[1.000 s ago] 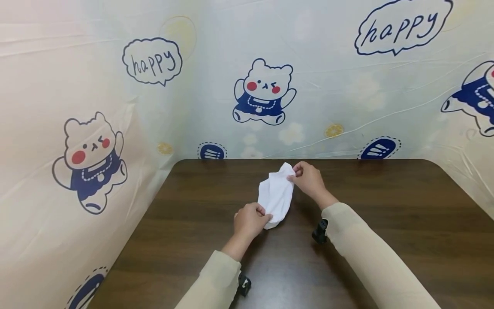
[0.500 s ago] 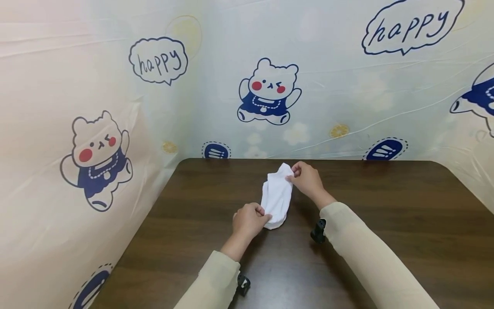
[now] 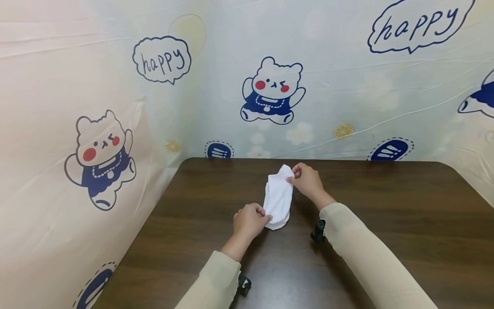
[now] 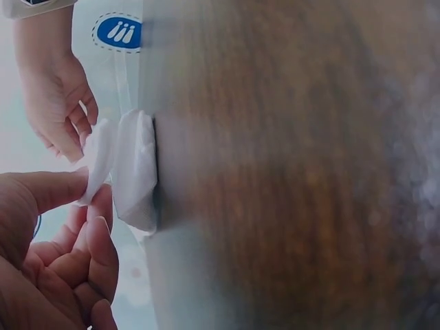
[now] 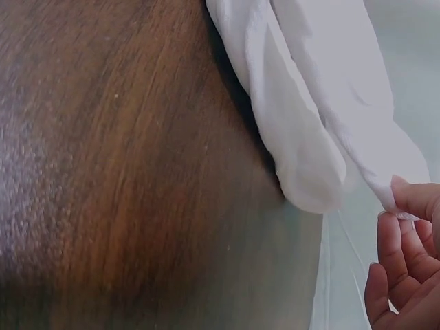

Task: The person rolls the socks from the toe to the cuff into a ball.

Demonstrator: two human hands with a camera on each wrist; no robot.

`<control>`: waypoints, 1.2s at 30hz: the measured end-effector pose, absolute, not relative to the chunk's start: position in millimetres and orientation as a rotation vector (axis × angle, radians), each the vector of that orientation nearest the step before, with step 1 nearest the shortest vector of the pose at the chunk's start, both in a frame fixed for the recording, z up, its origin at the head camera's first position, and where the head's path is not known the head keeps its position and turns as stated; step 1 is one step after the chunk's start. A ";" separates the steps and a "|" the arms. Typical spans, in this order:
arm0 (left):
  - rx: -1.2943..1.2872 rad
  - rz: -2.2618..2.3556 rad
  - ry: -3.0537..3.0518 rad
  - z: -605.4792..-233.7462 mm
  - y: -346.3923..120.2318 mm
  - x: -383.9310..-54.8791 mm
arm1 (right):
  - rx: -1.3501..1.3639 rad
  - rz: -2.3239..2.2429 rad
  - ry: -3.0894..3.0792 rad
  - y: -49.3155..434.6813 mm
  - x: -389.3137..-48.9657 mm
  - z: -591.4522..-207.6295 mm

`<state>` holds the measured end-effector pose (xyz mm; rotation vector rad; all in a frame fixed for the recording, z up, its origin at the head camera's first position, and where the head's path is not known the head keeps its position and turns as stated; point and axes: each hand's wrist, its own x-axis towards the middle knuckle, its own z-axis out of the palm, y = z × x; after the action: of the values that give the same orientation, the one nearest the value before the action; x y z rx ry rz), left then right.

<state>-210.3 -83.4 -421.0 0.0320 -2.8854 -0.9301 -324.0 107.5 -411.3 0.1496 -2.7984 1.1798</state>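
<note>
Two white socks lie one above the other at the far middle of the table. My left hand [image 3: 248,221] pinches the near end of the upper sock [image 3: 279,195] between thumb and fingers. At the far end, my right hand [image 3: 308,180] pinches the same sock's right edge. In the left wrist view a gap shows between this raised sock [image 4: 102,148] and the lower sock [image 4: 137,175], which rests on the table. The right wrist view shows the lower sock's rounded end [image 5: 313,175] and the upper sock's corner in my right fingertips [image 5: 405,189].
The brown wooden table [image 3: 185,257] has rounded far corners. Behind and to the left hangs a pale printed curtain [image 3: 216,77] with cartoon bears. Black wrist cameras sit under both sleeves, the left camera [image 3: 244,285] just above the tabletop.
The upper sock has shifted over the lower one, which sticks out less on the left. Both hands keep their pinch and stay almost in place. The head view has turned slightly left.
</note>
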 end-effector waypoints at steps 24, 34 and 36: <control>0.063 -0.867 -2.919 -423.9 -86.3 -211.6 | 0.139 1.149 -2.844 98.5 -327.0 -424.4; 0.113 -0.783 -2.969 -427.0 -85.9 -213.9 | 0.096 1.078 -2.919 92.2 -327.2 -433.9; 0.114 -0.766 -2.980 -427.1 -86.1 -213.5 | 0.085 1.062 -2.930 91.0 -327.0 -435.1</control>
<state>-213.5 -86.1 -427.1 0.1140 -2.9797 -0.7663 -327.0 91.0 -435.1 0.0851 -2.9305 1.0618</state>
